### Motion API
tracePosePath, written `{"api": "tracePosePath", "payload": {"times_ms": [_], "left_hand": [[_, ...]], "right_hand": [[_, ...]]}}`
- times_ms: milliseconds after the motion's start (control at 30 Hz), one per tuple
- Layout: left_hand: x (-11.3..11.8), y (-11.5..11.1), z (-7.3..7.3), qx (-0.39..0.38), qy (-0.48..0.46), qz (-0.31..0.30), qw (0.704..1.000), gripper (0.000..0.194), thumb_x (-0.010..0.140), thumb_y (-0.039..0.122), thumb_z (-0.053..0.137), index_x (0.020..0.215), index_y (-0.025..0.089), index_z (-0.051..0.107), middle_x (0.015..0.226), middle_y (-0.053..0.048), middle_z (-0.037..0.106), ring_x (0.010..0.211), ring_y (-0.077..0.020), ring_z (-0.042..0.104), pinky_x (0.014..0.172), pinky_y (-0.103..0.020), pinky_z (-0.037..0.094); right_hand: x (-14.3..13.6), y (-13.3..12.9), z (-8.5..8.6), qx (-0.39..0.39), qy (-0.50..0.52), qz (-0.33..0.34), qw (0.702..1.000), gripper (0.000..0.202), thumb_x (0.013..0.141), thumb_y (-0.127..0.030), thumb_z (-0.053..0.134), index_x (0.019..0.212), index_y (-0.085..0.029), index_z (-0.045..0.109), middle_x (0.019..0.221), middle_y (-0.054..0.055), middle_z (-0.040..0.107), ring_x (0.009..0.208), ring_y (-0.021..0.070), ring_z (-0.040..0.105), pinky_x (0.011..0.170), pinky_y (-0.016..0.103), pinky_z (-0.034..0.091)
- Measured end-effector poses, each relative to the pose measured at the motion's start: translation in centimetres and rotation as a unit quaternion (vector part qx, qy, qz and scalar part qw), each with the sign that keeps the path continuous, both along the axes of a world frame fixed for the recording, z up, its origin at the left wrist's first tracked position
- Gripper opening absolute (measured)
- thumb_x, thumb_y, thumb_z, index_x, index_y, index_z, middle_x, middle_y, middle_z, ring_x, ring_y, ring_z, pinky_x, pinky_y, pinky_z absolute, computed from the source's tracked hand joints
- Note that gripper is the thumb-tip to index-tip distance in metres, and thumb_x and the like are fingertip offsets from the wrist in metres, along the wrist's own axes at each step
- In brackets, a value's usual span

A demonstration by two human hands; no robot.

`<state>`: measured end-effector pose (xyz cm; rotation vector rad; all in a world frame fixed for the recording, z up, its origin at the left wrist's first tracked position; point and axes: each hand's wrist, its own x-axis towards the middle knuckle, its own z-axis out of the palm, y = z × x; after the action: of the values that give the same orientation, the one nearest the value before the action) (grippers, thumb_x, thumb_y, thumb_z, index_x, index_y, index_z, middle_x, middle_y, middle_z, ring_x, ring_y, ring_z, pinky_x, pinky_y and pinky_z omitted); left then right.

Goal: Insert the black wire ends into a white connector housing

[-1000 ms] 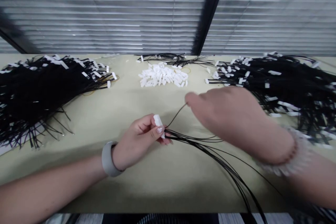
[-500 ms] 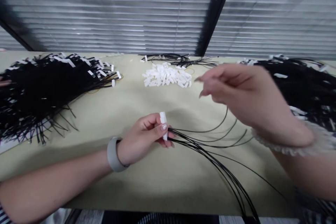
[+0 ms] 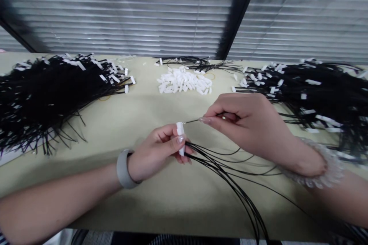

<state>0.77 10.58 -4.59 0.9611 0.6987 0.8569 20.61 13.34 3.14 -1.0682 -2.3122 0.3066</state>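
Note:
Between thumb and fingers, my left hand [image 3: 161, 145] pinches a white connector housing [image 3: 180, 128] held upright above the table. Several black wires [image 3: 224, 170] run out of the housing's right side and droop toward the table's front edge. My right hand [image 3: 244, 120] is closed on a single black wire [image 3: 191, 121] near its end. That wire's metal tip is at the upper part of the housing; whether it is inside a slot or just touching, I cannot tell. The rest of this wire is hidden behind the right hand.
A pile of loose white connector housings [image 3: 184, 80] lies at the back middle, with loose black wires [image 3: 198, 63] behind it. Big heaps of black wire harnesses with white connectors lie at left [image 3: 54, 99] and right [image 3: 324, 92]. Window blinds [image 3: 138, 15] rise behind the table.
My right hand has come down and toward the left hand, with a black wire now visible in its pinch and the wire's tip at the housing. My left hand has barely moved.

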Motion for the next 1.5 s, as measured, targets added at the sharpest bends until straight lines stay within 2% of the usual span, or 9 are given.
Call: {"api": "tracePosePath", "payload": {"times_ms": [267,500,767,867,1000,1067,1367,1433,1500], "left_hand": [[0.0,0.0,0.2,0.017,0.014,-0.010,1.000,0.021,0.078,0.034,0.063,0.074,0.015,0.055,0.069,0.000,0.065,0.062,-0.0097,0.062,0.060,-0.022,0.049],[0.0,0.0,0.4,-0.007,0.003,-0.007,1.000,0.020,0.076,0.032,0.066,0.073,0.014,0.056,0.067,0.001,0.066,0.058,-0.0089,0.062,0.058,-0.021,0.050],[0.3,0.0,0.6,-0.026,-0.014,0.003,1.000,0.021,0.072,0.031,0.070,0.071,0.013,0.057,0.062,0.001,0.063,0.061,-0.0105,0.063,0.056,-0.020,0.051],[0.2,0.0,0.5,-0.028,-0.017,-0.010,0.999,0.021,0.074,0.031,0.069,0.070,0.013,0.058,0.061,0.001,0.063,0.059,-0.0093,0.062,0.056,-0.020,0.052],[0.0,0.0,0.4,-0.030,-0.013,-0.036,0.999,0.020,0.076,0.031,0.066,0.071,0.013,0.058,0.060,0.000,0.063,0.054,-0.0084,0.059,0.055,-0.021,0.051],[-0.1,0.1,0.4,-0.025,-0.008,-0.052,0.998,0.020,0.076,0.031,0.066,0.071,0.012,0.059,0.060,0.000,0.063,0.053,-0.0083,0.059,0.054,-0.020,0.051],[-0.2,0.0,0.4,-0.033,0.021,-0.096,0.995,0.022,0.073,0.032,0.069,0.070,0.013,0.058,0.057,0.000,0.062,0.053,-0.0086,0.059,0.050,-0.018,0.050],[-0.1,0.0,0.3,-0.018,0.019,-0.084,0.996,0.023,0.075,0.033,0.067,0.071,0.012,0.058,0.059,0.000,0.062,0.052,-0.0074,0.058,0.050,-0.017,0.049],[-0.1,0.0,0.2,0.001,0.016,-0.061,0.998,0.022,0.077,0.033,0.065,0.071,0.013,0.057,0.060,0.000,0.062,0.051,-0.0067,0.058,0.050,-0.017,0.048]], "right_hand": [[-0.1,-0.2,-0.1,0.027,-0.003,0.005,1.000,0.011,0.079,-0.020,0.059,0.068,-0.018,0.062,0.059,-0.004,0.055,0.053,0.0065,0.044,0.050,0.022,0.030],[0.0,0.1,-0.5,0.133,-0.014,0.069,0.989,0.011,0.082,-0.011,0.053,0.075,-0.015,0.062,0.069,-0.001,0.059,0.066,0.0058,0.053,0.060,0.018,0.038],[0.4,0.3,-0.7,0.183,-0.050,0.091,0.978,0.014,0.084,-0.011,0.050,0.077,-0.015,0.062,0.072,0.002,0.060,0.068,0.0078,0.053,0.060,0.020,0.041],[0.7,0.5,-0.9,0.246,-0.091,0.109,0.959,0.016,0.082,-0.008,0.050,0.076,-0.016,0.062,0.073,0.002,0.060,0.069,0.0106,0.050,0.059,0.024,0.039],[0.9,0.7,-1.3,0.365,-0.146,0.126,0.911,0.017,0.080,-0.006,0.051,0.071,-0.017,0.060,0.072,0.001,0.060,0.065,0.0125,0.044,0.055,0.027,0.035],[0.9,0.8,-1.5,0.394,-0.149,0.133,0.897,0.017,0.080,-0.006,0.051,0.071,-0.017,0.059,0.072,0.001,0.060,0.067,0.0129,0.045,0.055,0.027,0.036],[0.7,1.5,-3.0,0.367,-0.132,0.153,0.908,0.016,0.080,-0.006,0.048,0.073,-0.017,0.057,0.075,0.000,0.062,0.064,0.0121,0.042,0.056,0.026,0.037],[0.7,1.8,-2.8,0.350,-0.129,0.155,0.915,0.014,0.080,-0.008,0.049,0.074,-0.017,0.058,0.075,0.001,0.062,0.065,0.0123,0.044,0.058,0.027,0.037],[0.7,1.7,-2.0,0.323,-0.099,0.136,0.931,0.005,0.081,-0.015,0.054,0.078,-0.017,0.057,0.080,0.002,0.062,0.072,0.0134,0.049,0.065,0.028,0.040]]}}
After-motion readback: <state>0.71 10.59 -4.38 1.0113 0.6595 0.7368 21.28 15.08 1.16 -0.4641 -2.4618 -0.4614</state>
